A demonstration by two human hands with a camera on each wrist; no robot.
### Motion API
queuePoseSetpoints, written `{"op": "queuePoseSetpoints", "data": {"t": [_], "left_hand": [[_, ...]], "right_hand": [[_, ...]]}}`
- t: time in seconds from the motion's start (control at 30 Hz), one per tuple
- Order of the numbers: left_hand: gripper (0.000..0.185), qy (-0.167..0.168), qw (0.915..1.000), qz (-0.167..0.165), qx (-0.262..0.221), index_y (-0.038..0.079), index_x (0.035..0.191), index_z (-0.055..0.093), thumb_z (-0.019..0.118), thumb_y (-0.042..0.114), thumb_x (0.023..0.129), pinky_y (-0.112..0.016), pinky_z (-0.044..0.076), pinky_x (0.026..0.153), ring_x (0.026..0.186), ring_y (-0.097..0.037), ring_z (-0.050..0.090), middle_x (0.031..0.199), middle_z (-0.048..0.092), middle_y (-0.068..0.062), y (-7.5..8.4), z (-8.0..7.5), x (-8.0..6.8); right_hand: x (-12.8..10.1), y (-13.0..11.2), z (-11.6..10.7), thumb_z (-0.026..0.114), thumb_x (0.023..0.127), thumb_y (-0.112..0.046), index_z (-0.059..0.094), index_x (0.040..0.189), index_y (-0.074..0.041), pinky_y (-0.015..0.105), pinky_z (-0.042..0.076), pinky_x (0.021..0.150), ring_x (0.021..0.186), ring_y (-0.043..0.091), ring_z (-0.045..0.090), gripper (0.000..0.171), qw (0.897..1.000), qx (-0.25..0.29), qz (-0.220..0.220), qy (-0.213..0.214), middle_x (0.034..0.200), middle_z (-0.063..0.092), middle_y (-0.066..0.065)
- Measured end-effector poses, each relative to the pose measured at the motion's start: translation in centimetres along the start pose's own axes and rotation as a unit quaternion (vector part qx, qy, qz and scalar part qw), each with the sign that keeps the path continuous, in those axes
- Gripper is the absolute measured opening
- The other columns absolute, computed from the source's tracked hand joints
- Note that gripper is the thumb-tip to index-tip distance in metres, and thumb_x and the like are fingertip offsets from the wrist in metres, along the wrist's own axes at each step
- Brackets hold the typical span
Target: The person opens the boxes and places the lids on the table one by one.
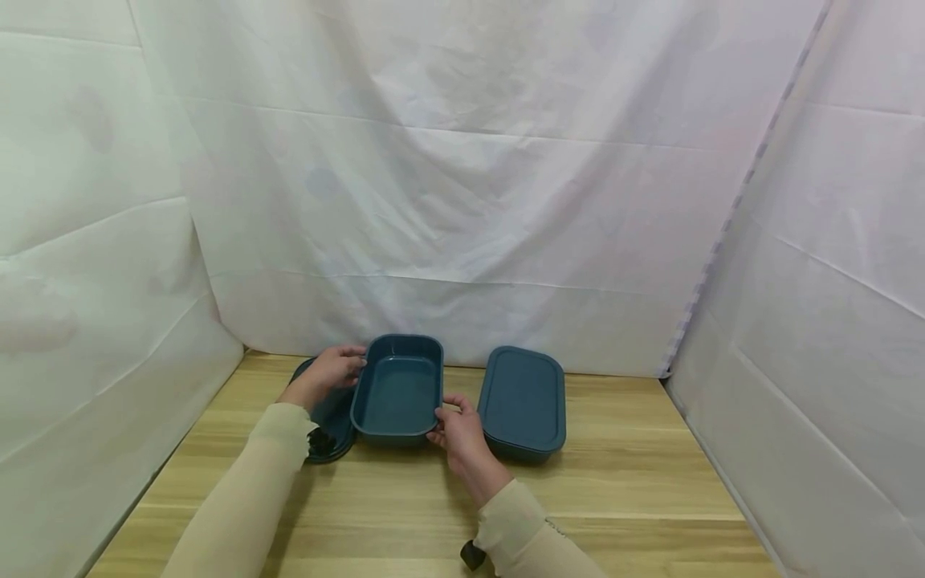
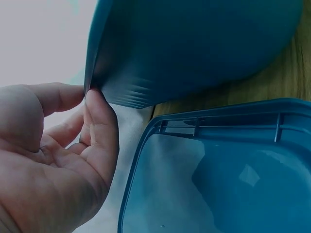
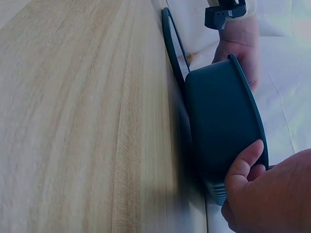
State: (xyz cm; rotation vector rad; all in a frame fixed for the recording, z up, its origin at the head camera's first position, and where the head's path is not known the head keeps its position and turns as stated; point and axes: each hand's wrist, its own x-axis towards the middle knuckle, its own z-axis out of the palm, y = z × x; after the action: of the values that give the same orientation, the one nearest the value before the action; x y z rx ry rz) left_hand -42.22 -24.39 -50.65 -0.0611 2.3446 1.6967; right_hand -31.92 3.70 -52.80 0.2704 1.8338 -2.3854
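Teal tray [image 1: 399, 391] between both hands

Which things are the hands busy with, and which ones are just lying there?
Busy with:
left hand and right hand, both holding the open blue container

Just lying there:
closed blue container, to the right
blue lid, under the left hand
wooden table

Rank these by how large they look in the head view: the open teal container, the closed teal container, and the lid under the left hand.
1. Closed teal container and open teal container: too alike to separate.
2. Lid under the left hand: smallest as seen, but mostly hidden.
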Motion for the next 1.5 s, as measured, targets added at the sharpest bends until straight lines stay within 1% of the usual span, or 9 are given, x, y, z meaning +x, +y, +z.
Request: {"op": "queuePoseSetpoints", "data": {"t": [0.33, 0.5, 0.63, 0.93, 1.17, 1.3, 1.5], "left_hand": [[0.048, 0.008, 1.0, -0.002, 0.0, -0.003, 0.162, 0.05, 0.052, 0.016, 0.118, -0.045, 0.058, 0.102, 0.132, -0.039, 0.06, 0.156, 0.055, -0.027, -0.8, 0.0, 0.4], [0.047, 0.011, 0.9999, -0.005, -0.001, -0.002, 0.161, 0.051, 0.053, 0.016, 0.118, -0.048, 0.058, 0.105, 0.133, -0.039, 0.06, 0.156, 0.056, -0.026, -1.1, 0.2, 0.5], [0.048, 0.009, 0.9999, -0.006, 0.001, -0.002, 0.162, 0.05, 0.052, 0.016, 0.118, -0.049, 0.057, 0.107, 0.135, -0.04, 0.059, 0.158, 0.054, -0.026, -1.1, 0.1, 0.4], [0.05, 0.009, 0.9999, -0.01, -0.003, -0.004, 0.163, 0.047, 0.053, 0.015, 0.117, -0.041, 0.06, 0.097, 0.129, -0.038, 0.061, 0.156, 0.054, -0.028, -1.4, -0.2, 0.2], [0.05, 0.006, 0.9999, -0.011, -0.003, -0.005, 0.163, 0.048, 0.053, 0.015, 0.117, -0.041, 0.06, 0.097, 0.129, -0.037, 0.061, 0.155, 0.055, -0.028, -1.7, -0.1, 0.2], [0.05, 0.007, 0.9999, -0.011, -0.003, -0.006, 0.162, 0.047, 0.053, 0.014, 0.117, -0.039, 0.061, 0.093, 0.125, -0.036, 0.062, 0.154, 0.056, -0.028, -1.9, 0.0, 0.5], [0.049, 0.019, 0.9998, -0.005, -0.004, -0.006, 0.161, 0.05, 0.055, 0.013, 0.116, -0.036, 0.061, 0.088, 0.12, -0.033, 0.063, 0.15, 0.058, -0.027, -1.8, 0.1, 0.6]], "right_hand": [[0.3, 0.5, 0.0, 0.058, 0.11, -0.001, 0.054, 0.138, 0.002, 0.03, 0.057, 0.068, 0.074, 0.018, 0.054, 0.029, 1.0, 0.001, 0.002, -0.004, 0.089, 0.056, 0.007], [0.4, 0.7, 0.0, 0.057, 0.11, -0.001, 0.052, 0.138, 0.003, 0.029, 0.057, 0.068, 0.073, 0.018, 0.053, 0.029, 1.0, 0.002, 0.002, -0.007, 0.088, 0.055, 0.007], [0.3, 0.8, 0.1, 0.057, 0.109, 0.0, 0.053, 0.137, 0.003, 0.028, 0.057, 0.067, 0.073, 0.017, 0.053, 0.028, 1.0, 0.002, 0.0, -0.006, 0.088, 0.055, 0.006], [-0.1, 0.7, 0.2, 0.057, 0.109, 0.0, 0.053, 0.139, 0.004, 0.029, 0.057, 0.067, 0.074, 0.017, 0.054, 0.031, 1.0, -0.002, 0.001, -0.008, 0.091, 0.056, 0.008], [-0.1, 1.1, 0.1, 0.057, 0.108, 0.0, 0.054, 0.14, 0.004, 0.03, 0.058, 0.068, 0.074, 0.018, 0.054, 0.032, 1.0, -0.008, 0.004, -0.005, 0.094, 0.058, 0.011], [-0.1, 1.1, 0.0, 0.058, 0.109, -0.001, 0.054, 0.141, 0.003, 0.03, 0.058, 0.067, 0.074, 0.018, 0.055, 0.033, 1.0, -0.011, 0.005, -0.004, 0.095, 0.059, 0.012], [-0.1, 1.0, 0.1, 0.056, 0.11, 0.0, 0.053, 0.142, 0.004, 0.03, 0.058, 0.068, 0.075, 0.018, 0.055, 0.033, 1.0, -0.008, 0.006, -0.006, 0.098, 0.059, 0.012]]}}
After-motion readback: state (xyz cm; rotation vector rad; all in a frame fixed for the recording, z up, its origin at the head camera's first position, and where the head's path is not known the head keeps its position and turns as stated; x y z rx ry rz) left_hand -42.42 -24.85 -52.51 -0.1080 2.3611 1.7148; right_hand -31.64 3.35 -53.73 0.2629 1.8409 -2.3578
